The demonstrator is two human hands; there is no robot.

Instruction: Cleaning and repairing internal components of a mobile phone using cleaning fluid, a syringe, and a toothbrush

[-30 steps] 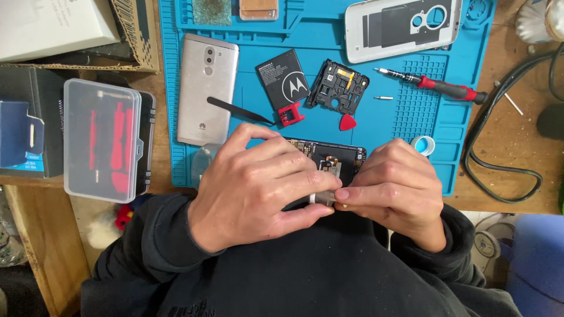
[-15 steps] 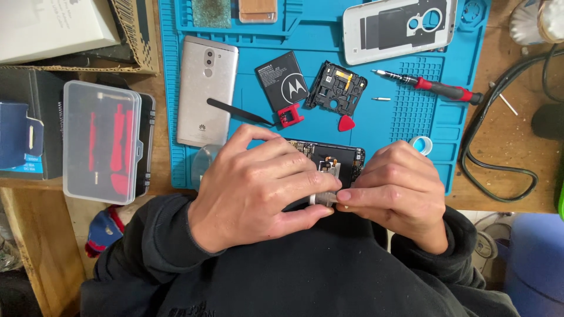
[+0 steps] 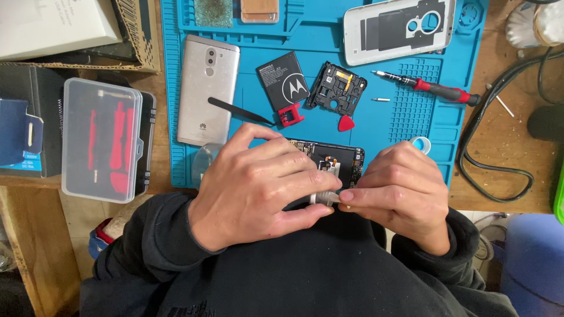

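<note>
Blue silicone work mat (image 3: 388, 126) covers the wooden bench before us, the biggest thing in view; below it our dark sleeves come up from the bottom edge. To the left of the mat stands a clear plastic case (image 3: 101, 141) of red tools; on the mat lie a gold phone (image 3: 207, 88) face down, a white back cover (image 3: 399, 29) at the top right, a black battery (image 3: 283, 82), a black inner frame (image 3: 342, 88), a red-handled screwdriver (image 3: 435, 89), black tweezers (image 3: 239, 110) and a small red pick (image 3: 346, 123).

At the near edge of the mat we hold an opened black phone (image 3: 332, 159), its circuit side up, mostly hidden under our fingers. Our left hand (image 3: 261, 188) wraps over its left part, grasping it; our right hand (image 3: 399, 196) meets it from the right, thumb and forefinger pinched on a small silvery piece (image 3: 324, 198) at the lower edge of the phone; we cannot tell what that piece is.
</note>
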